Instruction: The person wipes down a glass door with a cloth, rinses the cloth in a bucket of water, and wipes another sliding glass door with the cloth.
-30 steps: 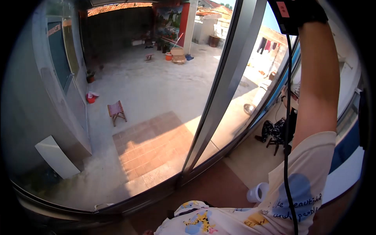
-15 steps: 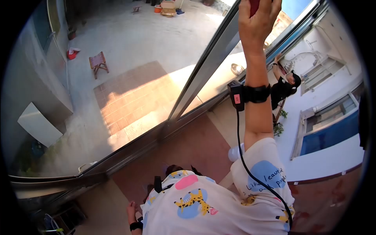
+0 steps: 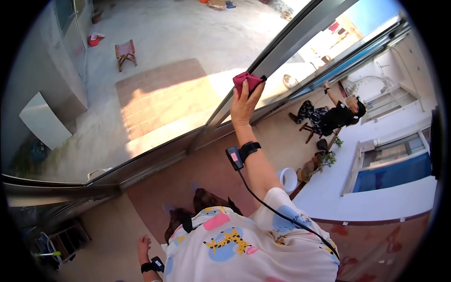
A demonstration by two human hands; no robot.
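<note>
My right hand (image 3: pixel 244 102) is raised in front of me, its fingers pressing a dark red cloth (image 3: pixel 247 83) against the metal window frame (image 3: pixel 263 66) beside the glass. A black strap with a small box and a cable circles that wrist. Low at the left, my left hand (image 3: pixel 143 244) hangs near my body with its fingers curled. What it holds, if anything, is too small to tell.
Beyond the glass are a folding stool (image 3: pixel 125 52), a leaning white board (image 3: pixel 45 120) and a red basin (image 3: pixel 95 39). To the right, a seated person (image 3: pixel 339 113) in black reaches toward the window. A white bucket (image 3: pixel 287 179) stands by potted plants (image 3: pixel 325 160).
My right hand has come down and to the left along the frame with the cloth. The view has shifted, and the bucket and the other person show more fully.
</note>
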